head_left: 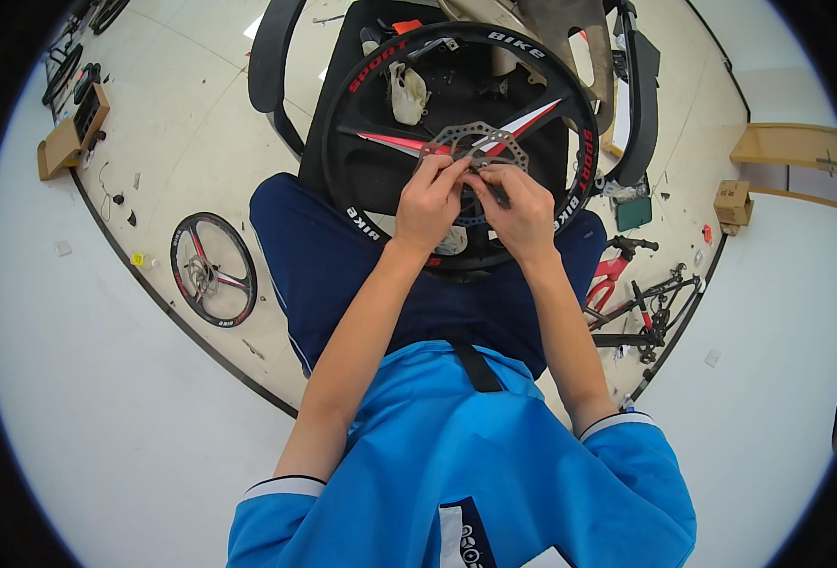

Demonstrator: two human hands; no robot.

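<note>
Closely at work over a black three-spoke wheel.

Seen from the head view: pinching with the left hand, fingers bent and tips drawn together, over the middle of a silver brake disc; pinching likewise with the right hand, tips just beside those of the left. Cannot tell what, if anything, sits between them. Lying across a black chair seat and dark blue trousers, wheel spokes marked red and white. Visible through the rim's opening: a pale crumpled bag. Off to the left, on the floor: a second wheel. To the right: a black bike frame, well apart.
</note>
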